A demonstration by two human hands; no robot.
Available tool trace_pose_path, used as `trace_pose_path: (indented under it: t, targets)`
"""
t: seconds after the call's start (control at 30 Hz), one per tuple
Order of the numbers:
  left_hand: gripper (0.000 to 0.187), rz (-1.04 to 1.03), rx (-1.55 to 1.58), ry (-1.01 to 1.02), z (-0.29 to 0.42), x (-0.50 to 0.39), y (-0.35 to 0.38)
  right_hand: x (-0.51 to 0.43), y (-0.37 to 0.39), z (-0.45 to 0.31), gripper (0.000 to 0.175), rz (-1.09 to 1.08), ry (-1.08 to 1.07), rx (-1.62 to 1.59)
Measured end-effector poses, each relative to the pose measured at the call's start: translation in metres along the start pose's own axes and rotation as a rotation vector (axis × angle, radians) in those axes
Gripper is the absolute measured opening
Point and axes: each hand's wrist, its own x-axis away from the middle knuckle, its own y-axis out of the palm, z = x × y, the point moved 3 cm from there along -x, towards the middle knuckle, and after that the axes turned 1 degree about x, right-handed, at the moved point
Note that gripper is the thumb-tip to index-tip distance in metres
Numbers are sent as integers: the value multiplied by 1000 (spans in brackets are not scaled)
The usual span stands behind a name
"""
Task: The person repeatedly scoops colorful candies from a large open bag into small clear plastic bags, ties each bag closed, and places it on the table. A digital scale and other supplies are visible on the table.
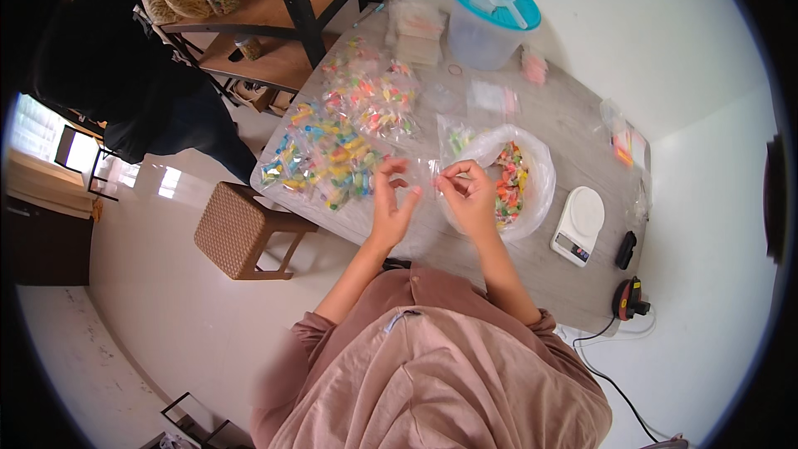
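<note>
My right hand (469,198) pinches the edge of a small clear plastic bag (429,169) between thumb and fingertips. Beside it on the left, my left hand (391,207) has its thumb and fingers spread apart, slightly blurred. The see-through film makes the bag's outline hard to follow. Under and right of my right hand sits a large open plastic bag (541,184) with colorful gummy candies (511,187) inside. Left of my hands lie several filled clear bags of blue, yellow and green candies (330,159). Behind those are more bags with red and orange candies (380,96).
A white digital scale (580,224) stands at the right. Toward the wall are a lidded plastic tub (489,31) with a white scoop (504,1) on top and stacked flat bags (418,34). A woven-pattern stool (234,231) and another person (143,75) are at the left.
</note>
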Motion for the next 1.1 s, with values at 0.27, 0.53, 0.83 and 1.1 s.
trace_pose_path:
  t: [0.27,0.53,0.83,1.1]
  targets:
    - [23,-137,461,-496,-35,-1,-10,4,-34,8,16,-79,264,106]
    - [25,-289,298,-538,-28,0,-2,18,-67,31,12,-155,188,1]
    - [27,-274,363,-579,-30,0,3,14,-77,21,12,-124,105,268]
    - [27,-318,281,-548,-37,-1,-1,9,-71,23,16,-132,107,172]
